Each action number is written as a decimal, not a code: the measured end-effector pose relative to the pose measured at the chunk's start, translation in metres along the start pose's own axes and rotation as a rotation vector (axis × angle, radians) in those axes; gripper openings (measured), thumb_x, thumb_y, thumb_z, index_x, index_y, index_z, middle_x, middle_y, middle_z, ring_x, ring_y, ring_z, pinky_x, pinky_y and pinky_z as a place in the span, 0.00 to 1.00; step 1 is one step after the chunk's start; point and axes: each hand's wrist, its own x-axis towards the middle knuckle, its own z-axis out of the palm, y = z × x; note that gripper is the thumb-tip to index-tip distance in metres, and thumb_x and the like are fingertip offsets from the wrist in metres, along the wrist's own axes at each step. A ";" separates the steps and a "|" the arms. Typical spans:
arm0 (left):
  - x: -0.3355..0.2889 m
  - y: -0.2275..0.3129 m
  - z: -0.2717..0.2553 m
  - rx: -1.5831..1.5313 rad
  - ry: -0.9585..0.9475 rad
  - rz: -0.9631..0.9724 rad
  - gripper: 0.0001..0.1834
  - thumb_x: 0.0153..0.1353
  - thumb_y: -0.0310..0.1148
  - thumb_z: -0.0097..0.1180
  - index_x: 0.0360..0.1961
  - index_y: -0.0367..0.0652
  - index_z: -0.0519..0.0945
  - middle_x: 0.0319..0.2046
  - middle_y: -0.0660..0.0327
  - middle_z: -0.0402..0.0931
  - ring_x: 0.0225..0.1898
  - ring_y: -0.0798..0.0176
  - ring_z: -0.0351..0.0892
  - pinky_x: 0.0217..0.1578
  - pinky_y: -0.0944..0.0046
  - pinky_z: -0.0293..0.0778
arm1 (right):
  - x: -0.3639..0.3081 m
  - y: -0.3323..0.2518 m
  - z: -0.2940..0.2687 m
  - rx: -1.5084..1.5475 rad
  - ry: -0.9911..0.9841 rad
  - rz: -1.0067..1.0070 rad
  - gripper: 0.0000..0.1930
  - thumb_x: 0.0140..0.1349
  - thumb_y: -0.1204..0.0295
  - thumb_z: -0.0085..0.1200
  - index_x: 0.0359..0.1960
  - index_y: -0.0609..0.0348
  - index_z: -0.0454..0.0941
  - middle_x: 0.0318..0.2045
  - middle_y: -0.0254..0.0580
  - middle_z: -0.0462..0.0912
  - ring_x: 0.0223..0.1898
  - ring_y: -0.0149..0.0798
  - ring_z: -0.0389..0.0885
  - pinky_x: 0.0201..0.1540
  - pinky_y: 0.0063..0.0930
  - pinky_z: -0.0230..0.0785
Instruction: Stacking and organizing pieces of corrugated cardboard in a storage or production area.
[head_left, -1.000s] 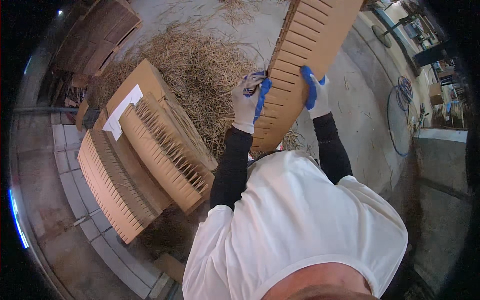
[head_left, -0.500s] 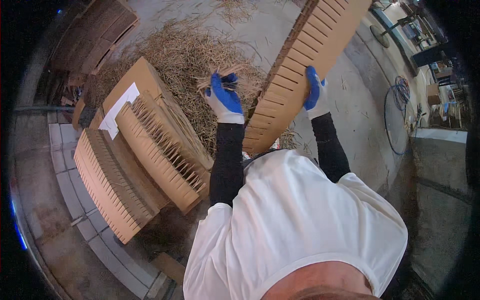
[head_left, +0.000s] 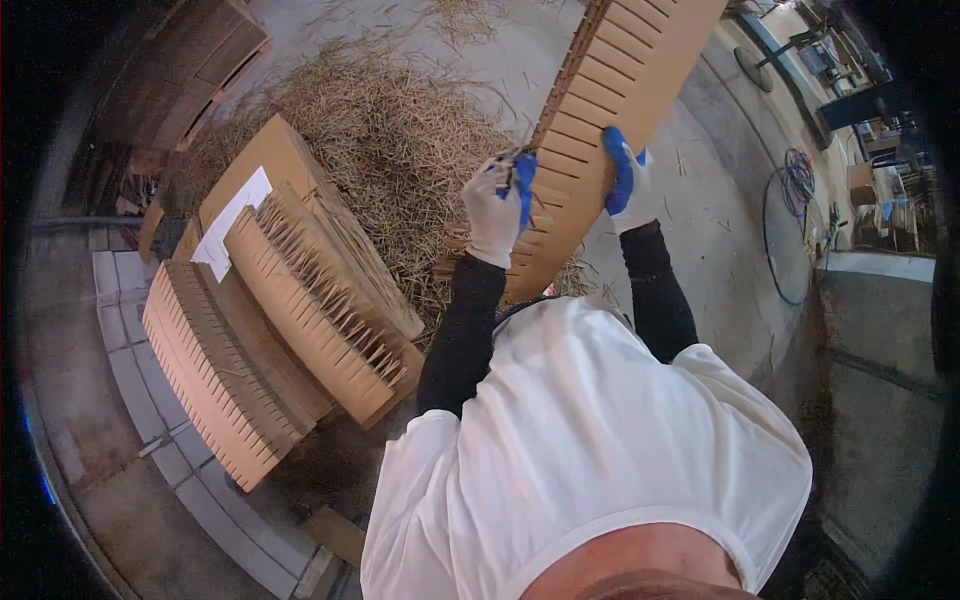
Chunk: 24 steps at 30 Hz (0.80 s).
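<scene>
A tall stack of slotted cardboard sheets (head_left: 590, 110) stands tilted in front of me, with a row of cuts along its left side. My right hand (head_left: 628, 180), in a blue and white work glove, grips its right edge. Against the left, slotted edge, my left hand (head_left: 500, 205) has its gloved fingers curled closed; what lies between the fingertips is hidden. Below them, a big heap of thin cardboard strips (head_left: 390, 130) covers the floor.
To the left stand slotted cardboard pieces (head_left: 310, 300) with strips poking from the cuts, another slotted piece (head_left: 215, 370), and a white paper sheet (head_left: 232, 225). Stacked brown boards (head_left: 190, 70) are at far left. A coiled blue hose (head_left: 795, 185) lies at right.
My left hand has moved right, from above the strip heap to the slotted edge. The bunch of strips it held no longer shows in it. My right hand stays on the cardboard.
</scene>
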 end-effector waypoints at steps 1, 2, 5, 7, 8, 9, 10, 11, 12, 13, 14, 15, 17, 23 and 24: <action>0.000 0.000 -0.002 0.026 -0.021 -0.076 0.05 0.52 0.29 0.58 0.27 0.37 0.79 0.19 0.56 0.75 0.22 0.52 0.75 0.26 0.59 0.70 | 0.001 0.003 -0.004 -0.006 -0.026 -0.010 0.16 0.61 0.71 0.52 0.50 0.61 0.71 0.44 0.36 0.77 0.44 0.31 0.77 0.47 0.26 0.71; 0.002 0.002 -0.005 0.050 -0.045 -0.150 0.05 0.51 0.28 0.58 0.25 0.37 0.79 0.19 0.56 0.74 0.21 0.52 0.75 0.25 0.59 0.70 | 0.002 0.007 -0.010 -0.011 -0.050 -0.023 0.16 0.61 0.71 0.52 0.50 0.62 0.71 0.44 0.36 0.78 0.44 0.31 0.77 0.48 0.26 0.70; 0.011 0.019 -0.013 0.221 -0.121 -0.131 0.04 0.50 0.23 0.57 0.28 0.35 0.79 0.22 0.51 0.76 0.24 0.53 0.78 0.27 0.60 0.71 | 0.001 0.019 -0.018 -0.019 -0.049 -0.073 0.17 0.61 0.70 0.53 0.51 0.63 0.71 0.43 0.37 0.78 0.44 0.30 0.77 0.48 0.26 0.70; 0.012 0.024 -0.015 0.341 -0.148 -0.060 0.05 0.50 0.21 0.56 0.30 0.34 0.79 0.23 0.50 0.77 0.25 0.54 0.79 0.28 0.62 0.72 | -0.001 0.025 -0.021 0.009 -0.020 -0.072 0.17 0.60 0.71 0.52 0.51 0.64 0.70 0.44 0.39 0.78 0.44 0.32 0.77 0.49 0.27 0.70; 0.013 0.022 -0.015 0.390 -0.141 -0.029 0.03 0.51 0.22 0.56 0.29 0.34 0.79 0.23 0.51 0.77 0.25 0.55 0.78 0.28 0.62 0.71 | 0.000 0.025 -0.019 0.041 -0.010 -0.058 0.17 0.60 0.73 0.52 0.51 0.64 0.69 0.44 0.40 0.78 0.45 0.34 0.77 0.50 0.28 0.71; 0.014 0.019 -0.014 0.438 -0.135 0.001 0.03 0.52 0.23 0.56 0.28 0.34 0.79 0.22 0.53 0.77 0.24 0.56 0.78 0.28 0.62 0.71 | 0.001 0.025 -0.018 0.073 0.001 -0.045 0.17 0.59 0.75 0.52 0.51 0.65 0.69 0.45 0.42 0.77 0.45 0.36 0.78 0.51 0.29 0.71; 0.009 0.009 -0.013 0.310 -0.052 -0.156 0.04 0.54 0.26 0.55 0.28 0.35 0.78 0.22 0.55 0.77 0.24 0.58 0.78 0.28 0.63 0.71 | 0.001 0.023 -0.017 0.092 -0.003 -0.030 0.17 0.60 0.75 0.52 0.51 0.65 0.69 0.45 0.42 0.77 0.45 0.36 0.78 0.51 0.29 0.71; 0.000 -0.007 -0.014 0.189 0.038 -0.311 0.05 0.56 0.28 0.54 0.28 0.37 0.78 0.22 0.57 0.77 0.24 0.60 0.77 0.27 0.64 0.71 | -0.002 0.017 -0.008 0.118 -0.015 -0.010 0.16 0.61 0.75 0.52 0.51 0.64 0.69 0.45 0.41 0.77 0.45 0.36 0.78 0.51 0.30 0.71; 0.000 -0.012 -0.014 0.054 0.120 -0.465 0.07 0.59 0.30 0.54 0.28 0.38 0.78 0.23 0.59 0.77 0.24 0.62 0.77 0.27 0.65 0.71 | -0.004 0.011 -0.005 0.136 -0.015 0.005 0.16 0.61 0.75 0.51 0.50 0.64 0.69 0.45 0.41 0.77 0.45 0.35 0.78 0.50 0.30 0.72; 0.003 -0.020 -0.016 -0.268 0.218 -0.627 0.08 0.60 0.33 0.52 0.29 0.39 0.77 0.23 0.60 0.77 0.24 0.63 0.77 0.27 0.66 0.71 | 0.000 0.012 -0.006 0.153 0.016 0.006 0.16 0.61 0.74 0.51 0.50 0.63 0.69 0.44 0.41 0.77 0.45 0.35 0.78 0.50 0.30 0.72; 0.005 -0.022 -0.021 -0.594 0.306 -0.792 0.10 0.62 0.36 0.51 0.30 0.40 0.77 0.24 0.61 0.77 0.25 0.65 0.77 0.27 0.66 0.71 | 0.001 0.015 -0.014 0.164 0.058 0.013 0.15 0.62 0.74 0.52 0.50 0.62 0.69 0.44 0.40 0.77 0.45 0.35 0.78 0.49 0.30 0.73; 0.010 -0.027 -0.027 -0.925 0.405 -0.934 0.12 0.64 0.38 0.49 0.31 0.42 0.77 0.25 0.63 0.78 0.25 0.67 0.77 0.28 0.67 0.71 | 0.004 0.014 -0.013 0.181 0.085 0.016 0.15 0.62 0.74 0.52 0.50 0.61 0.69 0.43 0.40 0.77 0.44 0.35 0.78 0.48 0.30 0.73; 0.007 -0.033 -0.031 -0.798 0.383 -0.933 0.14 0.65 0.44 0.47 0.36 0.45 0.77 0.27 0.63 0.78 0.26 0.69 0.76 0.28 0.69 0.72 | 0.003 0.004 -0.008 0.228 0.096 0.049 0.16 0.62 0.74 0.52 0.51 0.60 0.69 0.43 0.39 0.78 0.44 0.35 0.78 0.47 0.31 0.74; -0.011 -0.013 -0.025 -0.216 -0.335 -0.564 0.15 0.57 0.37 0.58 0.43 0.41 0.76 0.30 0.60 0.79 0.29 0.68 0.78 0.31 0.68 0.73 | 0.001 -0.003 -0.003 0.134 0.118 0.062 0.16 0.64 0.72 0.48 0.53 0.61 0.68 0.46 0.39 0.76 0.47 0.34 0.77 0.51 0.30 0.71; -0.005 0.002 -0.020 -0.141 -0.311 -0.389 0.16 0.55 0.35 0.59 0.43 0.39 0.77 0.30 0.58 0.79 0.30 0.62 0.78 0.32 0.65 0.73 | 0.002 -0.008 0.002 0.056 0.131 0.070 0.16 0.66 0.72 0.46 0.53 0.62 0.68 0.48 0.39 0.76 0.50 0.34 0.76 0.54 0.29 0.69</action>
